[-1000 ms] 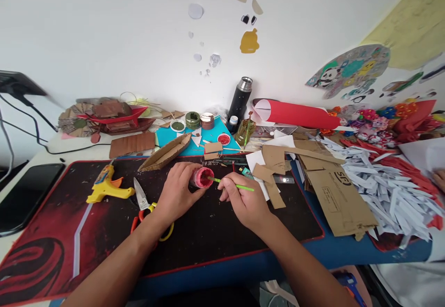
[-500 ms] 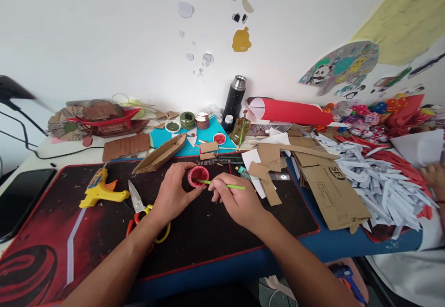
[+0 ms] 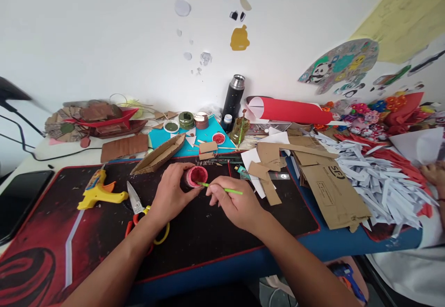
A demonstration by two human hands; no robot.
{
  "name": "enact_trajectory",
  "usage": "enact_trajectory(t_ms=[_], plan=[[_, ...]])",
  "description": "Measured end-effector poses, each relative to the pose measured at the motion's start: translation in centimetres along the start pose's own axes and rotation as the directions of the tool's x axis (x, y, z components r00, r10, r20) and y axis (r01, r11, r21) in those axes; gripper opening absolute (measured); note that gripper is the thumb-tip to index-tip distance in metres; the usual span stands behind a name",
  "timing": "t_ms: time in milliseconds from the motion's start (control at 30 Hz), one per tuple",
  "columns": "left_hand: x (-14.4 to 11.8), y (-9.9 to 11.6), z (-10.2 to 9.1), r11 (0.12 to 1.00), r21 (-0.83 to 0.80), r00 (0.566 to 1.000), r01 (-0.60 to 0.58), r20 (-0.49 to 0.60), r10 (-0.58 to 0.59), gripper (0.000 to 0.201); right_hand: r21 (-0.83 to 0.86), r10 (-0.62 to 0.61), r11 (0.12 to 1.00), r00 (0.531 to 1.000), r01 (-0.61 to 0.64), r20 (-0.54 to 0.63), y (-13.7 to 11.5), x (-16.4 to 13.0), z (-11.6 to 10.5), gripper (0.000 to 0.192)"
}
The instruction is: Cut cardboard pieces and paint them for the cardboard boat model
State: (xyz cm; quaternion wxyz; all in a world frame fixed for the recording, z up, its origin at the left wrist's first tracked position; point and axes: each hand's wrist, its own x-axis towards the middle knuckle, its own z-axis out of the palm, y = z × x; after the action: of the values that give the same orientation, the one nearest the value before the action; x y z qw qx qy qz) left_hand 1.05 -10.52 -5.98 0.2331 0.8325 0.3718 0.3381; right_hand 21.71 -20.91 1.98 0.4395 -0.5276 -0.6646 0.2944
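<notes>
A small paint jar [image 3: 199,176] with red paint inside is in my left hand [image 3: 174,187], tilted toward the right. My right hand [image 3: 235,199] pinches a green-handled paintbrush [image 3: 232,191]; its tip reaches into the jar's mouth, where the bristles are hidden. Behind my left hand lies a small cardboard boat [image 3: 160,154]. Scissors [image 3: 139,205] with red and yellow handles lie by my left forearm, partly covered by it. Beyond the jar, a red-painted lid [image 3: 219,138] and a small piece of cardboard [image 3: 207,148] rest on or near blue paper [image 3: 155,139].
A yellow glue gun [image 3: 102,191] and a phone [image 3: 22,200] lie at left. Behind stand a green paint jar [image 3: 187,120], a black flask [image 3: 233,97] and a brush-holding jar [image 3: 239,131]. Cardboard [image 3: 333,191] and white paper strips [image 3: 378,182] pile up at right, near another person's hand [image 3: 434,173].
The paint jar has tipped more toward my right hand, showing more of its side. The brush has shifted slightly left and down with my right hand.
</notes>
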Motion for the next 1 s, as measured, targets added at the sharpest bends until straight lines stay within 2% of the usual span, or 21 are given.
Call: enact_trajectory(t_ms=[67, 167, 233, 367, 567, 667, 767, 900, 1000], plan=[[0.0, -0.1, 0.0, 1.000, -0.004, 1.000, 0.004, -0.004, -0.004, 0.044, 0.042, 0.009, 0.999, 1.000, -0.009, 0.017, 0.0, -0.1, -0.1, 0.034], [0.0, -0.1, -0.1, 1.000, -0.013, 1.000, 0.010, -0.005, -0.010, 0.042, 0.122, 0.063, 0.991, 0.996, -0.056, -0.061, 0.0, -0.2, -0.3, 0.038], [0.0, 0.1, 0.0, 1.000, -0.020, 1.000, 0.010, -0.002, -0.010, 0.042, 0.163, 0.095, 0.983, 0.993, -0.082, -0.073, 0.2, -0.2, -0.3, 0.039], [0.0, 0.1, 0.1, 1.000, -0.001, 1.000, 0.007, 0.015, -0.007, 0.041, 0.067, 0.072, 0.995, 0.997, -0.071, -0.013, 1.0, 0.2, 0.3, 0.036], [0.1, -0.1, -0.1, 0.998, 0.058, 1.000, -0.015, 0.011, 0.014, 0.042, 0.005, 0.112, 0.994, 0.991, -0.112, -0.076, 1.2, 0.4, -0.9, 0.036], [0.2, 0.1, 0.0, 0.995, 0.088, 0.999, -0.040, 0.024, 0.038, 0.043, -0.056, 0.071, 0.995, 0.994, -0.076, -0.089, 0.7, 0.4, -1.2, 0.035], [0.2, 0.1, 0.1, 0.993, 0.105, 0.998, -0.060, 0.033, 0.057, 0.042, -0.082, 0.040, 0.996, 0.995, -0.047, -0.089, 0.6, 0.3, -0.5, 0.036], [0.1, -0.1, 0.2, 0.994, 0.100, 0.998, -0.045, 0.039, 0.042, 0.042, -0.029, 0.016, 0.999, 1.000, -0.017, -0.026, 0.7, 0.2, 0.3, 0.037], [0.1, -0.1, 0.2, 0.996, 0.081, 0.999, -0.022, 0.036, 0.019, 0.042, 0.083, 0.067, 0.995, 0.995, -0.061, -0.071, 0.8, 0.2, 0.2, 0.039]])
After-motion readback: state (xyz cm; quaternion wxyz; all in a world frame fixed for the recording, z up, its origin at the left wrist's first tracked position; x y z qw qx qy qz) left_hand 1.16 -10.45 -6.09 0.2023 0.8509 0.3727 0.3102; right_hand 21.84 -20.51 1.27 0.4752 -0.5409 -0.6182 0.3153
